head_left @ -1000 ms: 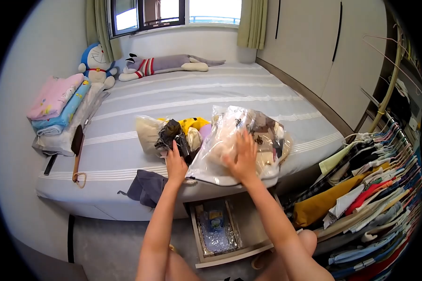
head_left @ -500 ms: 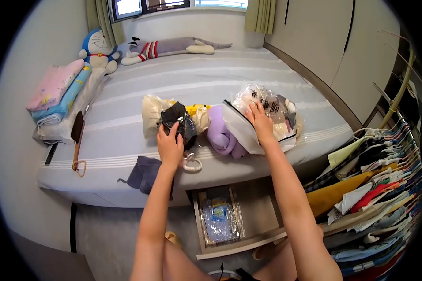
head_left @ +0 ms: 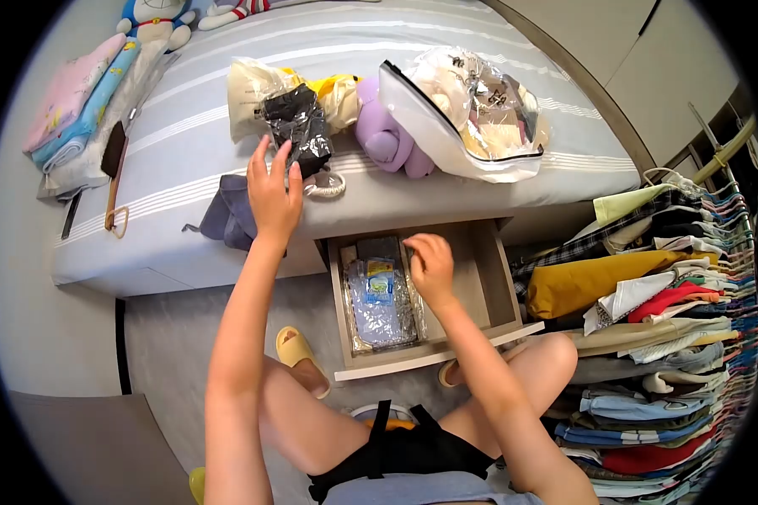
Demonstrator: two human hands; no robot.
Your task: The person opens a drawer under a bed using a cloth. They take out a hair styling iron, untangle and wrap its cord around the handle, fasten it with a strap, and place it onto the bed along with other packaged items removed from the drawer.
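Note:
My left hand (head_left: 274, 194) is open with its fingers spread, just in front of a black item in clear plastic wrap (head_left: 297, 126) on the bed. Below its wrist lies a dark blue-grey cloth piece (head_left: 230, 212); beside it is a pale ring-shaped item (head_left: 326, 185). My right hand (head_left: 434, 271) hovers over the pulled-out drawer (head_left: 472, 290), fingers loosely bent and apart, with nothing visible in them. Close to its fingertips, clear plastic packets (head_left: 383, 311) lie in the drawer's left side. A purple plush-like item (head_left: 383, 139) and a white zip bag with contents (head_left: 488, 160) rest on the bed.
A cream and yellow bag (head_left: 246, 101) lies behind the black item. Folded blankets (head_left: 76, 101) and a brown-handled brush (head_left: 116, 168) are at the left. A rack of hanging clothes (head_left: 648, 370) lines the right. My slippered foot (head_left: 301, 353) is beside the drawer.
My right hand has left the white zip bag and come down over the drawer. My left hand has drawn back from the black item. The view has tilted downward.

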